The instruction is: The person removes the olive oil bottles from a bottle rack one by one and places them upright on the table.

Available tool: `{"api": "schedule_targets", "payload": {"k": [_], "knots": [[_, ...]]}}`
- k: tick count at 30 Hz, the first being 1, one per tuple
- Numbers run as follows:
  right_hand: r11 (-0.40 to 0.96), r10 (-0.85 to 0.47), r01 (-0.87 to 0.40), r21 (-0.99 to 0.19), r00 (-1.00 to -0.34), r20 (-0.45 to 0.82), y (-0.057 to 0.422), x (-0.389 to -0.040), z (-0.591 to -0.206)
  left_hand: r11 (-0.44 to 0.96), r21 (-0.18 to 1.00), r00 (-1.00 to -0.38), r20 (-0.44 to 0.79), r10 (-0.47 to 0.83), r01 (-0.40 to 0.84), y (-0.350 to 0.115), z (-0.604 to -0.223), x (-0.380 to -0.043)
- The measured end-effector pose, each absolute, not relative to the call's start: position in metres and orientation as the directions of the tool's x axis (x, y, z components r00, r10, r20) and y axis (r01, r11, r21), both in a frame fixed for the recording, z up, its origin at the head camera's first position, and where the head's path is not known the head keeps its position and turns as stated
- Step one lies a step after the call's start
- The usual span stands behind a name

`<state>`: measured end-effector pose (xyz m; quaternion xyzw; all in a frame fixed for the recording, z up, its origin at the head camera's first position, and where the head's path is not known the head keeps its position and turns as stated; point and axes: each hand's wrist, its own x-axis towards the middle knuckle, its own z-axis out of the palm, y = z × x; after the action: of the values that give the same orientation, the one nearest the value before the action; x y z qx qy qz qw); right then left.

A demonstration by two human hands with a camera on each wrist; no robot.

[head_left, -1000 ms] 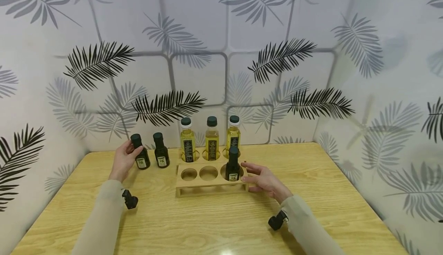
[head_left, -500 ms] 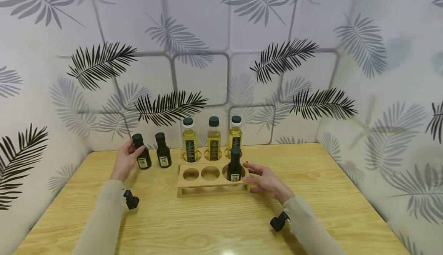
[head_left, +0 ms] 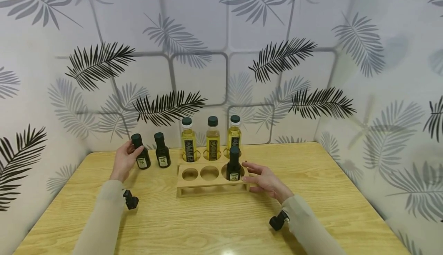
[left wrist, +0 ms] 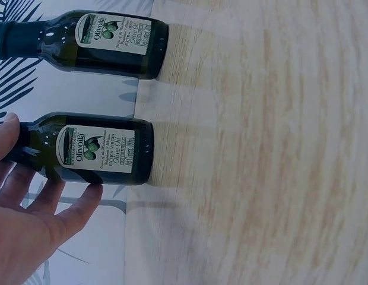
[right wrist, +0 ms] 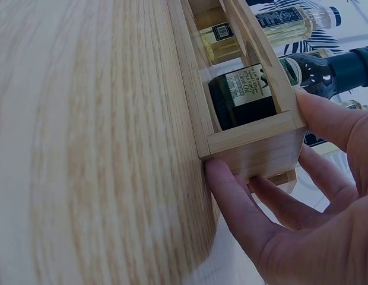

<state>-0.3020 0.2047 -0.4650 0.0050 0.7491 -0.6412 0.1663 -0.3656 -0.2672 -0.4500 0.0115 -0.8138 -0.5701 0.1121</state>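
At the table's left, my left hand (head_left: pixel 123 159) pinches a small dark olive oil bottle (head_left: pixel 143 161) by its neck. In the left wrist view its label (left wrist: pixel 98 148) faces the camera, and the bottle stands upright with its base at the tabletop. A matching olive oil bottle (head_left: pixel 162 154) stands beside it. My right hand (head_left: pixel 264 181) grips the right end of a wooden bottle rack (head_left: pixel 202 184), thumb at the top edge and fingers along the end panel (right wrist: pixel 255 153). Another dark olive oil bottle (head_left: pixel 234 167) sits in the rack's front right hole.
In the rack's back row stand three taller clear bottles of yellow oil: left (head_left: pixel 189 143), middle (head_left: pixel 212 141) and right (head_left: pixel 234 134). The front row's left hole (head_left: pixel 190 174) and middle hole (head_left: pixel 209 173) hold no bottle. A leaf-patterned wall (head_left: pixel 194 78) borders the wooden table (head_left: pixel 194 224).
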Motion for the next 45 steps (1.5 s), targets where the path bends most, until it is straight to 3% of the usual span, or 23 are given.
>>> {"api": "schedule_targets", "payload": {"k": [10,23,30,37,45], "knots": [[0.172,-0.202,0.213,-0.962,-0.948,-0.246,0.205,-0.303,-0.464,0.365,0.925,-0.963,0.185,-0.194,0.104,-0.265,-0.445,-0.365],[0.178,-0.192,0.216,-0.96,-0.949,-0.249,0.204,-0.305,-0.465,0.326,0.945,-0.905,0.158,-0.394,0.023,-0.259,-0.436,-0.355],[0.176,-0.204,0.217,-0.96,-0.946,-0.251,0.205,-0.304,-0.465,0.259,0.965,-0.879,0.157,-0.451,0.04,-0.254,-0.432,-0.349],[0.18,-0.208,0.22,-0.959,-0.944,-0.256,0.205,-0.302,-0.465,0.233,0.967,-0.879,0.197,-0.435,0.102,-0.249,-0.431,-0.343],[0.178,-0.196,0.217,-0.96,-0.948,-0.251,0.204,-0.303,-0.466,0.111,0.979,-0.924,0.2,-0.325,0.173,-0.233,-0.428,-0.337]]}}
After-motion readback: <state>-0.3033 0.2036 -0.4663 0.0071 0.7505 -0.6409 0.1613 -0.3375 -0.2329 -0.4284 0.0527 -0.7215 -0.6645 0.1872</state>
